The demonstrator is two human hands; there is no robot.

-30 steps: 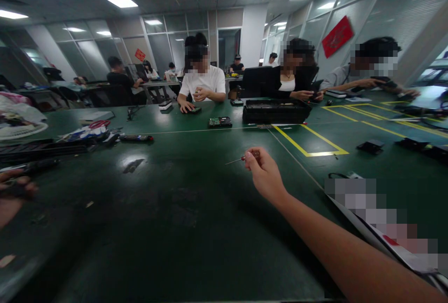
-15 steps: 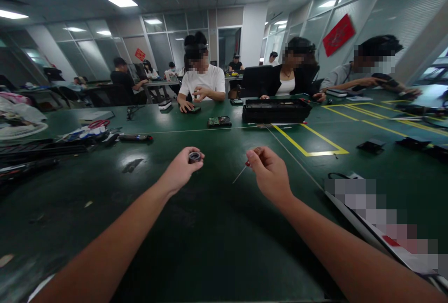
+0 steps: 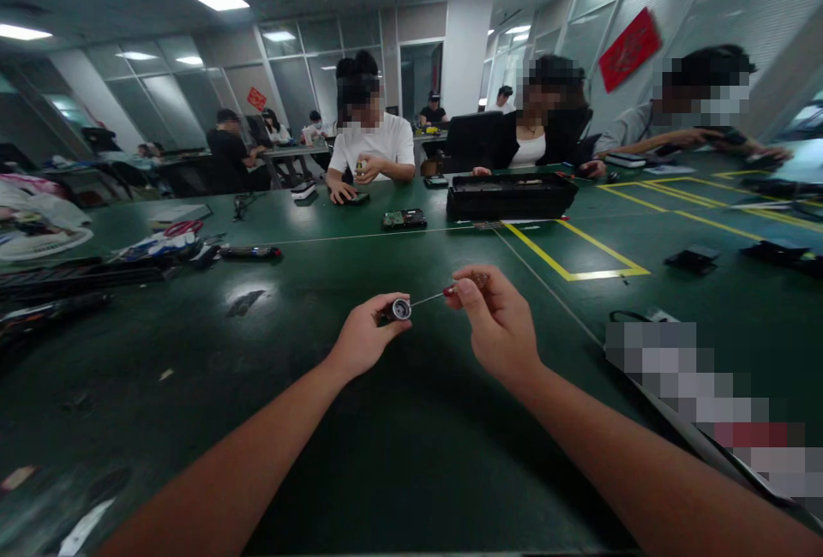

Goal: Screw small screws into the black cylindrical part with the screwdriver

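- Fingers (image 3: 379, 310) of the left hand (image 3: 363, 341) are pressed together around a small round part (image 3: 400, 309), pinching it so that its pale ring-shaped face turns towards the camera.
- Fingertips of the right hand (image 3: 498, 326) are closed on the red-brown handle of a thin screwdriver (image 3: 450, 290), the thumb laid along the near side.
- The screwdriver's slim metal shaft runs leftward and slightly down from the right hand, and its tip sits at the edge of the small round part; whether it actually touches cannot be told.
- Both hands hover close together above the dark green table (image 3: 360, 454), well clear of a black tray (image 3: 511, 195) and a circuit board (image 3: 404, 218) farther back.
- Most of the round part's body is hidden inside the left fingers, so its shape behind the ring is unclear.
- The screwdriver handle is largely covered by the right fingers.
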